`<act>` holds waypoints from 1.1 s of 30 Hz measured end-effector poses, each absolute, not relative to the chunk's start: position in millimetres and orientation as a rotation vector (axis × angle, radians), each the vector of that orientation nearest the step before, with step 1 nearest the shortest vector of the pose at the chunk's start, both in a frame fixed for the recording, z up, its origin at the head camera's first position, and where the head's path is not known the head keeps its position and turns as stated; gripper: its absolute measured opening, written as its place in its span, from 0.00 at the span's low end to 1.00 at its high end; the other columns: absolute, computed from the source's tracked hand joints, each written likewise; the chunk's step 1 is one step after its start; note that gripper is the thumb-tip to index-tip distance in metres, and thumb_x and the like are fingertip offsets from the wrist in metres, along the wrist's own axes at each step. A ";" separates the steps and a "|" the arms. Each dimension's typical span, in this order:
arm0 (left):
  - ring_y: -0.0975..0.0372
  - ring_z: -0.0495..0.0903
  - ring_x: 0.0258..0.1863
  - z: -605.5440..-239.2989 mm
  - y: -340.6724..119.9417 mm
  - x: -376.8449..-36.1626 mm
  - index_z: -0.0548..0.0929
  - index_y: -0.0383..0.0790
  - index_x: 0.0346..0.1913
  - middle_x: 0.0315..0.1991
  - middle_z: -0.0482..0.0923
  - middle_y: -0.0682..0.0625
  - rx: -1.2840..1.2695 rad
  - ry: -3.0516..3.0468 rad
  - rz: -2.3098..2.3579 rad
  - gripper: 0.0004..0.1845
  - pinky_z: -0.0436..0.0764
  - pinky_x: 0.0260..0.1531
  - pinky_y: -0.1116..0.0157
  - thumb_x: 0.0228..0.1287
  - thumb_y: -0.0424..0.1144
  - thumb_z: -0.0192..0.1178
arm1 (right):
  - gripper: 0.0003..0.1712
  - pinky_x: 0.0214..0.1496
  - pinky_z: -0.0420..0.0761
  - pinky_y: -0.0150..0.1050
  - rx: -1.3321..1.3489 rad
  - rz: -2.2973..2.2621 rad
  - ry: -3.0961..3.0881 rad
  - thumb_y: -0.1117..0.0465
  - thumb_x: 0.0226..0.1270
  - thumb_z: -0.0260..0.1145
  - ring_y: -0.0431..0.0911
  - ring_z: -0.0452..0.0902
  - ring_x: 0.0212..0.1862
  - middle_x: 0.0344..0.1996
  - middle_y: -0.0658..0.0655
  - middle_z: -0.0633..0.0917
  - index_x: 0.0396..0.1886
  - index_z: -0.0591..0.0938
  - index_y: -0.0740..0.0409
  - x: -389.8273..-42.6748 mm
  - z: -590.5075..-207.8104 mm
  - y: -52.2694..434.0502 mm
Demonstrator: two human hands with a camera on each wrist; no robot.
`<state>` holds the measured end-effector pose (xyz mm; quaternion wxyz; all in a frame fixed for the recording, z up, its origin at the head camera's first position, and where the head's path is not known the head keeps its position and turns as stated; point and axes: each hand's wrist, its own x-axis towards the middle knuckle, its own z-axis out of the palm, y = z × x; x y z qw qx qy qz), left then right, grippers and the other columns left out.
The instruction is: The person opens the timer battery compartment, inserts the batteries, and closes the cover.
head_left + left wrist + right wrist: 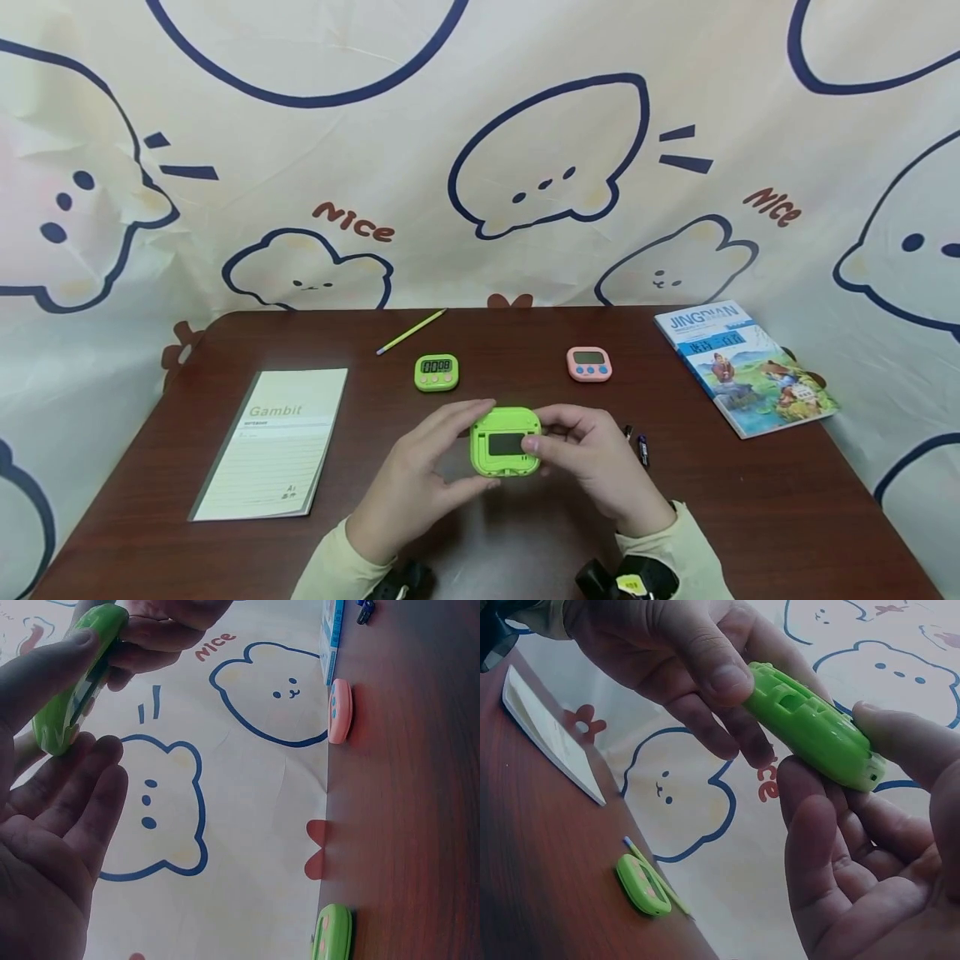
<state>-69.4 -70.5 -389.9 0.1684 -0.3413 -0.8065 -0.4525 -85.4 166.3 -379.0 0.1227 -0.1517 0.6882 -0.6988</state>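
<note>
A green digital timer (505, 443), with a dark rectangular panel facing up, is held between both hands above the table. My left hand (420, 477) grips its left side, fingers along the upper corner and thumb at the lower edge. At the opposite side my right hand (600, 468) pinches it, thumb over the panel's right part. The right wrist view shows a recess in the timer's edge (802, 727). Two small dark cylinders, like batteries (642, 450), lie just beyond the right hand, partly hidden by it.
Farther back stand a second green timer (437, 373) and a pink timer (588, 364). A yellow-green pencil (411, 332) lies behind them. At the left is a Gambit notebook (273, 442); at the right, a picture-covered book (746, 367) overlaps the table's edge (862, 475).
</note>
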 end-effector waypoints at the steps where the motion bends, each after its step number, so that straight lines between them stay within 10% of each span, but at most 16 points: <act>1: 0.59 0.78 0.58 -390.0 -70.6 -69.5 0.72 0.42 0.70 0.61 0.77 0.49 -0.970 -2.292 -1.290 0.43 0.84 0.50 0.61 0.49 0.34 0.79 | 0.18 0.32 0.85 0.36 -0.438 -2.034 2.010 0.68 0.64 0.70 0.40 0.82 0.30 0.36 0.54 0.88 0.50 0.81 0.76 -85.6 -379.2 166.4; 9: 0.59 0.78 0.59 -389.9 -71.9 -69.5 0.73 0.42 0.69 0.61 0.78 0.48 -0.958 -2.287 -1.320 0.42 0.84 0.51 0.58 0.49 0.34 0.79 | 0.19 0.37 0.85 0.37 -0.495 -1.920 2.128 0.65 0.65 0.71 0.45 0.84 0.36 0.42 0.58 0.87 0.55 0.82 0.65 -85.0 -378.8 167.3; 18: 0.60 0.78 0.59 -389.0 -73.3 -69.1 0.72 0.44 0.70 0.62 0.77 0.51 -0.936 -2.329 -1.311 0.42 0.84 0.50 0.57 0.50 0.35 0.79 | 0.49 0.51 0.82 0.39 -0.773 -1.617 2.459 0.52 0.52 0.82 0.44 0.78 0.52 0.61 0.42 0.77 0.73 0.68 0.36 -79.9 -379.9 162.9; 33: 0.60 0.78 0.59 -388.2 -71.6 -68.0 0.73 0.42 0.69 0.61 0.77 0.51 -0.934 -2.313 -1.346 0.42 0.82 0.54 0.64 0.49 0.34 0.79 | 0.38 0.45 0.84 0.39 -0.796 -1.764 2.466 0.60 0.62 0.75 0.44 0.80 0.46 0.54 0.48 0.82 0.70 0.72 0.44 -75.1 -380.0 157.5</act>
